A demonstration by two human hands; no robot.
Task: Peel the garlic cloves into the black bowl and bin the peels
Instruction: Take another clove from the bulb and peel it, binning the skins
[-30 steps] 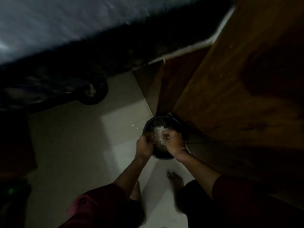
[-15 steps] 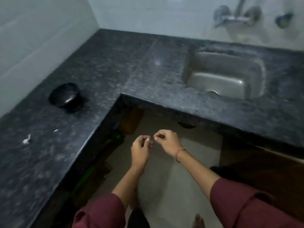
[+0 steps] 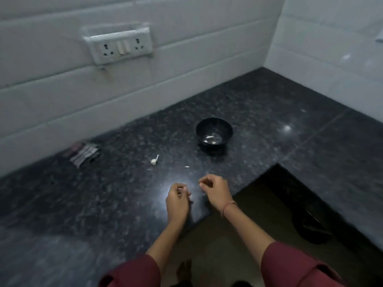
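Earlier over the floor gap, the left hand (image 3: pixel 178 200) and right hand (image 3: pixel 215 190) are now hovering over the counter (image 3: pixel 93 204), fingers curled; whether they are pinching anything is unclear. The black bowl (image 3: pixel 214 131) is sitting beyond them, a garlic piece (image 3: pixel 153 161) left of it.

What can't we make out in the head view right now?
Head view:
- black bowl: the pale bits inside are too small, clove or peel unclear.
- left hand, right hand: curled fingers hide any hold.
- packet: blurred, label unreadable.
- bin: outside the frame.
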